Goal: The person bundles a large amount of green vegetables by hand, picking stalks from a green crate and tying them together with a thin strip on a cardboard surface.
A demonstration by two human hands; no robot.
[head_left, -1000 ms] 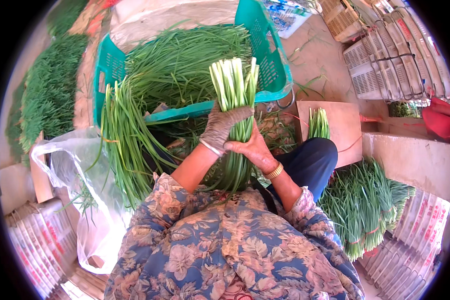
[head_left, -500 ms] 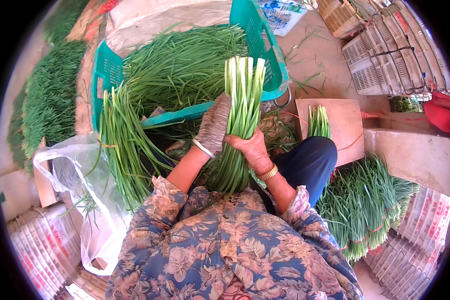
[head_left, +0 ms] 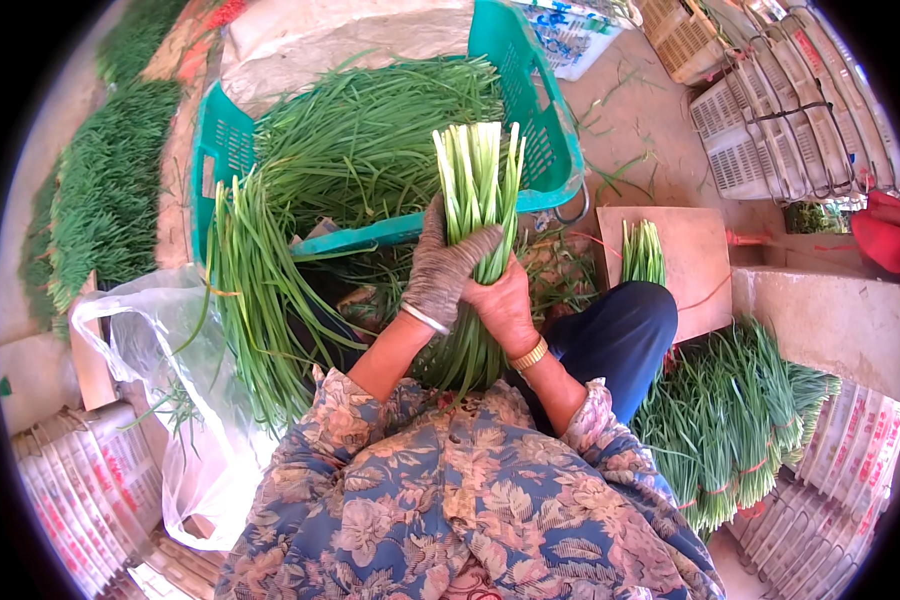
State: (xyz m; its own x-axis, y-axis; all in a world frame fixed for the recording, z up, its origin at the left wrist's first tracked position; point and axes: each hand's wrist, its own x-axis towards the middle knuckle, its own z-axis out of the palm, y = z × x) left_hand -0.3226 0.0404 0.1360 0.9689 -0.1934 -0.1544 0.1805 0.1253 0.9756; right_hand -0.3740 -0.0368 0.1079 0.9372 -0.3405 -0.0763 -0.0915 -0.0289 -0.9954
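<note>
- The left hand (head_left: 445, 268), in a worn grey knit glove, wraps its grip tight around a bundle of garlic chives (head_left: 475, 215); the bare right hand (head_left: 502, 305), a gold bracelet at its wrist, closes on the same bundle just below.
- The bundle stands upright at the picture's centre, above the lap: smooth flat stalks, pale and evenly cut at 12 o'clock, darkening to green leaves at 6 o'clock.
- Since a second ago the bundle sits slightly lower and its cut ends are squarer.
- A teal plastic lattice crate (head_left: 540, 120) at 12 o'clock holds loose chives (head_left: 370, 130).
- A limp clear plastic bag (head_left: 160, 370) lies at 8 o'clock.
- Tied bunches (head_left: 730, 430) lie at 4 o'clock; a small bunch (head_left: 642, 252) rests on a brown board (head_left: 690, 250) at 2 o'clock.
</note>
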